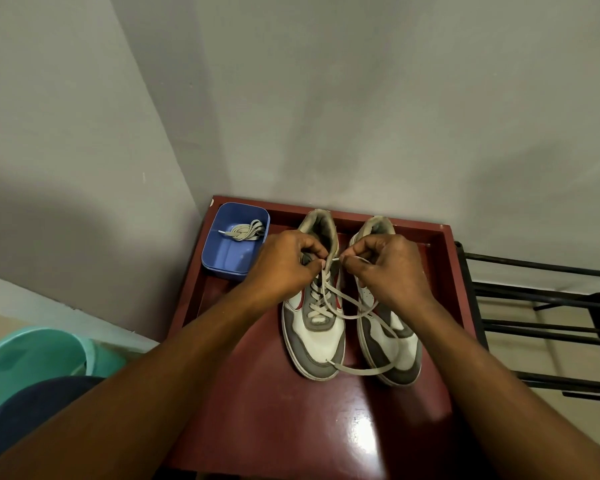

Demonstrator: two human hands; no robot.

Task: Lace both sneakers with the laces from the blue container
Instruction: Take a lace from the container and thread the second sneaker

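The left hand [284,265] and right hand [388,268] are each pinching the lace [361,371] at the left sneaker [317,341] on the table [274,410], seemingly threading upper eyelets. Limp and light, it is handling best gripped near its stiff tip.

The light I get is soft, even indoor light, moderately bright, and the glare suggests it comes from overhead. Nothing is blown out on the grey back wall [361,98], which grades darker toward the upper corners. A broad, soft-edged shadow lies across the left wall [49,216]. The glossy red surface [274,393] throws a white glare patch near its front edge. Focus is sharp in the middle, where I can follow the lace [329,301] strand by strand. The wide lens bends the wall corner and splays the black rack [534,306] at the right. It also stretches the forearms [136,393] toward the bottom corners, where detail turns soft and slightly smeared.
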